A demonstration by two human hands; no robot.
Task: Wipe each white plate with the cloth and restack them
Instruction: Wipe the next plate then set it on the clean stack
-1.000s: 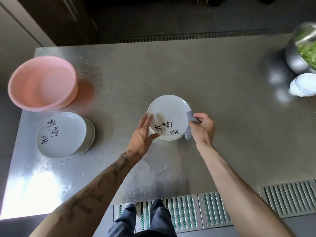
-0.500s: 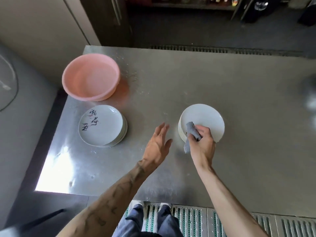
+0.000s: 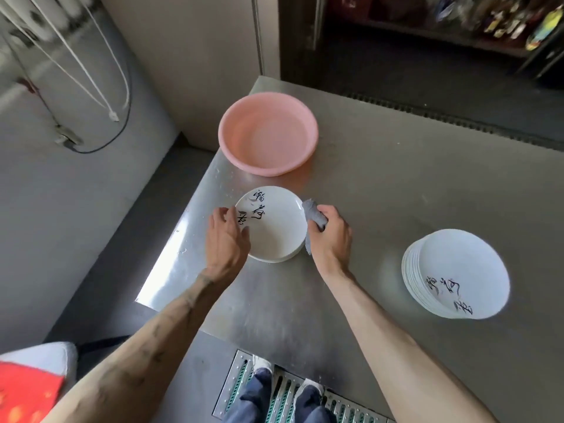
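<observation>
**Both hands shift from the right stack (image 3: 457,264) to the left stack (image 3: 291,255)**

Half a second ago the cloth lay on the plates at the right and the left hand hovered between the two piles; now both hands frame the pile nearer the pink basin (image 3: 268,132). The left hand (image 3: 227,239) rests on the left rim of the top plate (image 3: 274,233), its thumb on the inner face and its fingers reaching nearly straight along the outer edge, close to the black brush lettering. The right hand (image 3: 331,236) is curled round the grey cloth (image 3: 314,218), a bunched wad that touches the right rim of that same plate, with a tail hanging down beside the pile. The other white plates stand well apart to the right on the steel table (image 3: 381,184), untouched, lettering facing up. The basin sits just beyond the left pile, near the table's far left corner.
</observation>
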